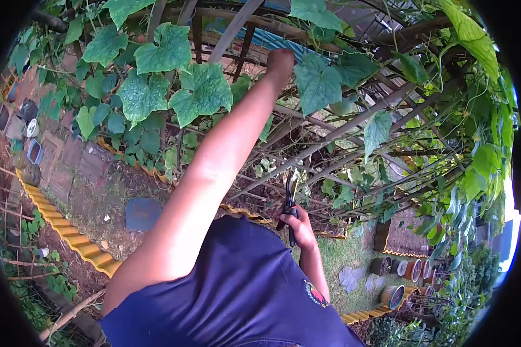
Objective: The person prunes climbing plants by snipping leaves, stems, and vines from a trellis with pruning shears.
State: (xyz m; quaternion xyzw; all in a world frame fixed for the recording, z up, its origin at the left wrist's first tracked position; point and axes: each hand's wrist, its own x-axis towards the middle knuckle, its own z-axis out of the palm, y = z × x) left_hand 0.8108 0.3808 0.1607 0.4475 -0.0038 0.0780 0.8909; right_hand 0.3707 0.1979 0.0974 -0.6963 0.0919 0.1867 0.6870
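Note:
My left arm is stretched up to the trellis, and my left hand (281,61) is closed near its top beside a blue-green strip (266,39). Its fingers are curled and mostly out of sight, so what they hold cannot be made out. Lower down, in front of my dark blue shirt (243,277), my right hand (300,226) grips pruning shears (291,209) with black handles and a touch of red. Their blades point upward. Large green vine leaves (318,82) hang just right of my left hand, and more leaves (201,92) spread to its left.
Crossed wooden slats (353,130) with tangled vines form the trellis ahead. Yellow corrugated edging (63,222) borders the bed at left. A blue-grey slab (143,214) lies on the ground. Several pots (395,296) stand at lower right.

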